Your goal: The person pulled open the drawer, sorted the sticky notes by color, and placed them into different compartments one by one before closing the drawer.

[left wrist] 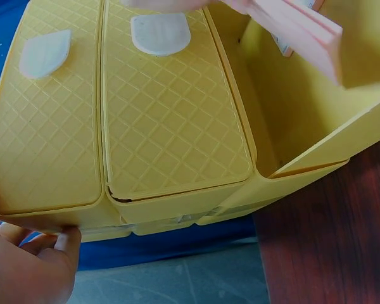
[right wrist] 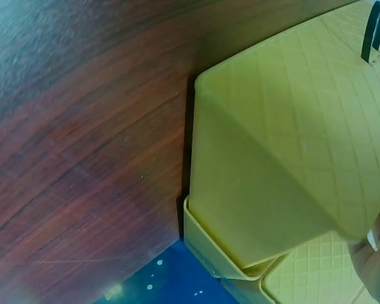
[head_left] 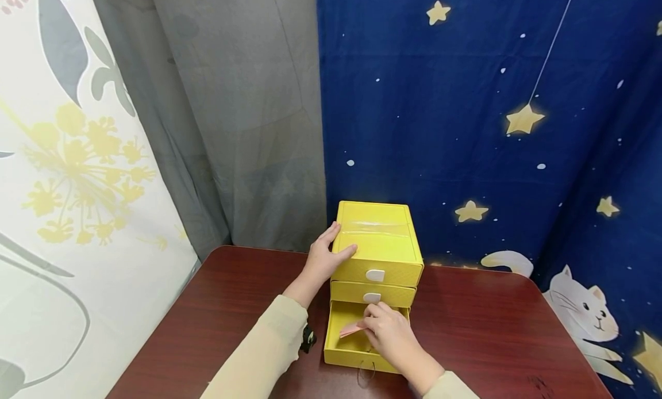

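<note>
A yellow drawer cabinet (head_left: pixel 383 244) stands on the table, its bottom drawer (head_left: pixel 336 356) pulled out. My left hand (head_left: pixel 322 258) rests on the cabinet's upper left edge, thumb on the top and fingers along the side. Over the open drawer, my right hand (head_left: pixel 388 336) pinches a flat pink piece (head_left: pixel 350 330) with a thick edge; its exact kind I cannot tell. Inside the drawer, a small part of a white-and-pink item (left wrist: pixel 284 45) shows behind the piece in the left wrist view. A dark cord loop (right wrist: pixel 373 31) hangs from the drawer front.
Two upper drawers with white tabs (head_left: pixel 375 275) are closed. Clear tape (head_left: pixel 374 229) crosses the cabinet top. The dark red wooden table (head_left: pixel 481 330) extends on both sides. Behind it hang a grey curtain (head_left: pixel 248 129) and a blue starry curtain (head_left: pixel 403 129).
</note>
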The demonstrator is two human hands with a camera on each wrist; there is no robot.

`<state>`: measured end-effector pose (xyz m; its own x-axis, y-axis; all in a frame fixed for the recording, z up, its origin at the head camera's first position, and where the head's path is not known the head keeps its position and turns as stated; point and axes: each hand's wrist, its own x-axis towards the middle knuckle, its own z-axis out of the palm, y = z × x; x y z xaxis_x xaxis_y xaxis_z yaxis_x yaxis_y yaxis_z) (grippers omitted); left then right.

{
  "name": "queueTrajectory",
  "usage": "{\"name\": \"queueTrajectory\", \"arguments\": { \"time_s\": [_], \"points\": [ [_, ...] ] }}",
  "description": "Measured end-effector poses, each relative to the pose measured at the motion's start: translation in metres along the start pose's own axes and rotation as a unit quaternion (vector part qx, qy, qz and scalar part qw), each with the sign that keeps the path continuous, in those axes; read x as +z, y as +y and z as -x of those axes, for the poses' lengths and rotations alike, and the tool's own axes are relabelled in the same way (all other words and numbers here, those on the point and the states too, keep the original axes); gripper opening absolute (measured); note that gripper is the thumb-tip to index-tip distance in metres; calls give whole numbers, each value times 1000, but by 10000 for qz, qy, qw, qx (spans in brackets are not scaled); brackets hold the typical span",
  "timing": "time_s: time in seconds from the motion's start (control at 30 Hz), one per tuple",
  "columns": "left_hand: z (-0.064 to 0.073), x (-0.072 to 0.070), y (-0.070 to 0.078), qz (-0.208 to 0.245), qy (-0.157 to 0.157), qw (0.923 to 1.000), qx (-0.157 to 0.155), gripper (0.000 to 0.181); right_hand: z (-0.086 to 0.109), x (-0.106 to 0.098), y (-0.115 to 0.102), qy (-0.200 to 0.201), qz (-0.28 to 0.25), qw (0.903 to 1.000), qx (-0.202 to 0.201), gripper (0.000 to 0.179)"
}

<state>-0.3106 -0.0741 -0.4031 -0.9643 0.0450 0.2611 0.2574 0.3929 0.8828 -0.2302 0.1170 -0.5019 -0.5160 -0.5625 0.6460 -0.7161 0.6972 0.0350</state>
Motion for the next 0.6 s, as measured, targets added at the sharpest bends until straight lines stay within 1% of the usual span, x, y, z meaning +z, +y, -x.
{"name": "queueTrajectory", "arguments": {
  "time_s": [0.13,0.3,0.43,0.6],
  "points": [
    [-1,0,-1,-35,-26,10000,-16,79,0,2,-3,-196,8,9998,94,16],
    [0,0,0,38,-17,10000,-16,79,4,1,-4,-400,39,9990,218,11],
    [0,0,1,73,-18,10000,9,80,7,0,-5,-538,6,9979,365,8],
    [0,-1,0,44,-29,10000,-39,80,8,2,-6,-644,-34,9968,468,5]
  ]
}}
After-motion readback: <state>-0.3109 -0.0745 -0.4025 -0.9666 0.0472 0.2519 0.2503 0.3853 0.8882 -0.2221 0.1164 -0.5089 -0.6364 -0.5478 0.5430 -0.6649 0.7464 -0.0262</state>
